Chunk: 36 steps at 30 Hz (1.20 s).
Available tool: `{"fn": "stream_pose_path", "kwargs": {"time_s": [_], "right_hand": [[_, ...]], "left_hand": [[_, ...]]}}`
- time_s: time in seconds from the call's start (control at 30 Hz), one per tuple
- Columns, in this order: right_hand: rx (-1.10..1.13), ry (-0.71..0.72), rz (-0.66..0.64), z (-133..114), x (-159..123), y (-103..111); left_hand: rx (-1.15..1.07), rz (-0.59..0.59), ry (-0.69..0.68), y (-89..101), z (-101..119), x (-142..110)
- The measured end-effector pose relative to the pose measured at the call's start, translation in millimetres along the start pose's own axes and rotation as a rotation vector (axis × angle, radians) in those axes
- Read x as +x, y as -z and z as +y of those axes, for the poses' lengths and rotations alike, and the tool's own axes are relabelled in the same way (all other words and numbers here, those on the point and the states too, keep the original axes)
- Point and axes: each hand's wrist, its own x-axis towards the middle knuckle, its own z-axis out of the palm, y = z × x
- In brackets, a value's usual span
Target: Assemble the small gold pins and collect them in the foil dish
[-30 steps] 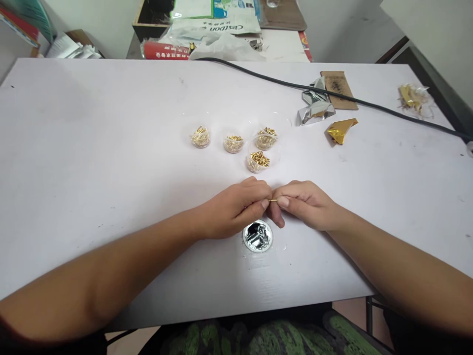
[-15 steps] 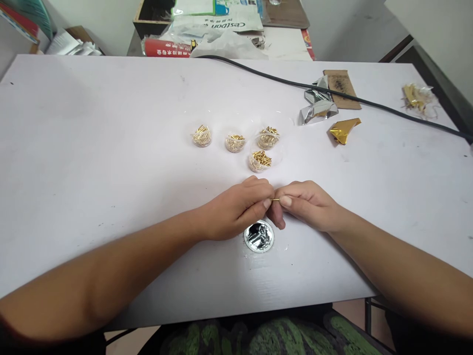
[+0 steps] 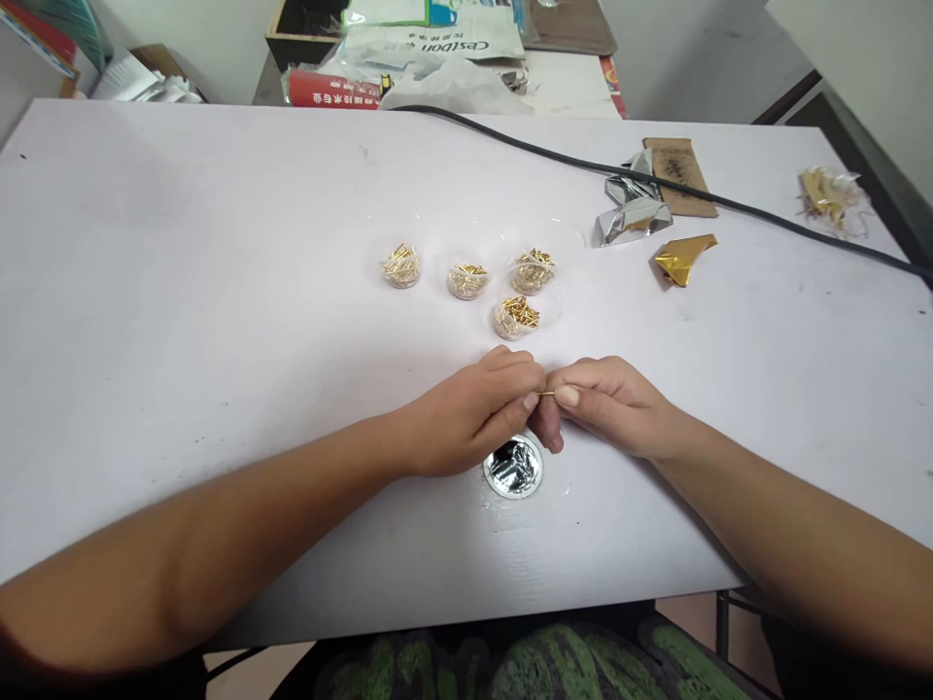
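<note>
My left hand (image 3: 500, 403) and my right hand (image 3: 602, 399) meet over the near middle of the white table. Between their thumbs and forefingers they pinch opposite ends of a thin gold metal pin (image 3: 546, 393), held about level. Its exact kind is too small to make out. Just below the hands lies a round silver dish (image 3: 514, 469) with shiny dark content, its upper edge partly covered by my left hand. Beyond the hands stand several small clear cups of gold pins: one nearest (image 3: 517, 318), one behind it (image 3: 535, 272), one in the middle (image 3: 467, 281) and one at left (image 3: 400, 265).
A black cable (image 3: 525, 151) crosses the far right of the table (image 3: 182, 292). Near it lie crumpled silver foil (image 3: 633, 222), a brown cardboard piece (image 3: 681, 178), gold foil (image 3: 683, 261) and a clear bag of gold bits (image 3: 831, 194). Bags and a box sit behind the table.
Both hands keep the same pinch on the gold pin with hardly any movement. The whole view has shifted slightly, so things appear a little further right.
</note>
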Motion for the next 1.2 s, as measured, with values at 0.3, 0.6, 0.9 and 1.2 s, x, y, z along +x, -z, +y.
{"fn": "stream_pose_path", "kwargs": {"time_s": [0.3,0.6,0.9,1.2], "right_hand": [[-0.029,0.019,-0.002,0.0,0.6,0.6],[0.0,0.002,0.004,1.2,0.9,0.6],[0.09,-0.006,0.026,4.6,-2.6,0.4],[-0.055,0.041,0.026,3.9,-1.6,1.7]], "left_hand": [[-0.003,-0.023,0.011,1.0,1.0,0.3],[0.025,-0.024,0.057,1.1,0.5,-0.1],[-0.064,-0.037,0.071,2.5,1.3,3.2],[-0.061,-0.088,0.125,4.3,3.1,2.7]]}}
